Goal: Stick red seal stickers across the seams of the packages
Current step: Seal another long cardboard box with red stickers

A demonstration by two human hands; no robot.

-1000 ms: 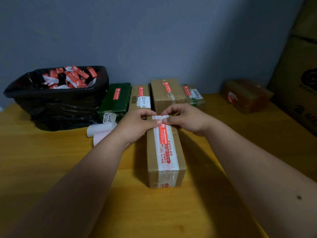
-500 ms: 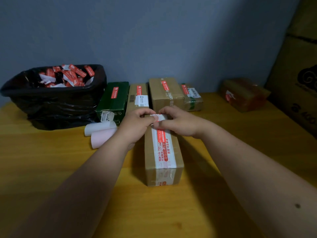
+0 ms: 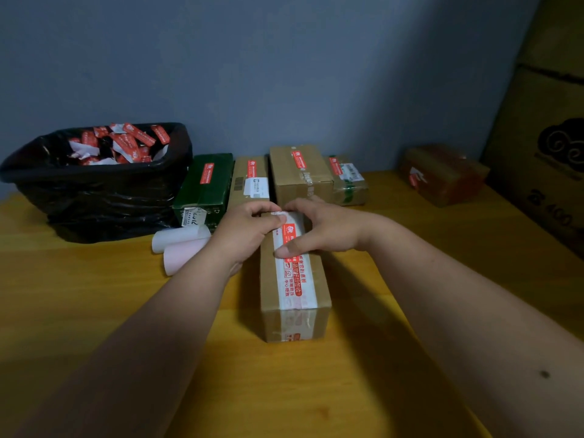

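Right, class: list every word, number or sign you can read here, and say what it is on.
"400": printed on the big carton at right.
Red Chinese print on the long package's tape: too blurred to quote.
Red seal stickers and labels on the rear packages: too small.

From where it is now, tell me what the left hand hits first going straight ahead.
Probably the narrow brown package with the white label, in the row just behind the left hand; depth is unclear.
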